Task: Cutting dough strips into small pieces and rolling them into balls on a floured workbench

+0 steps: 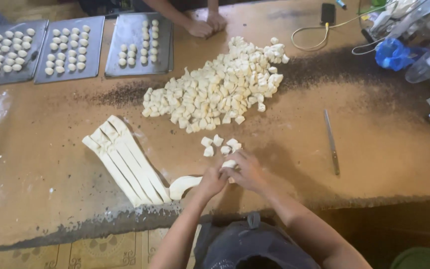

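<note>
Both the left hand and right hand pinch a soft, pale dough strip. Just beyond it lie 5 lumpy cut pieces; a slim metal knife lies right.

Cream-white dough strip and pieces lie on a brown table beside grey trays.

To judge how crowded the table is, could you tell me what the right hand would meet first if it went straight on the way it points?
Probably the few loose dough pieces just beyond the right hand; the big dough pile lies farther on.
</note>
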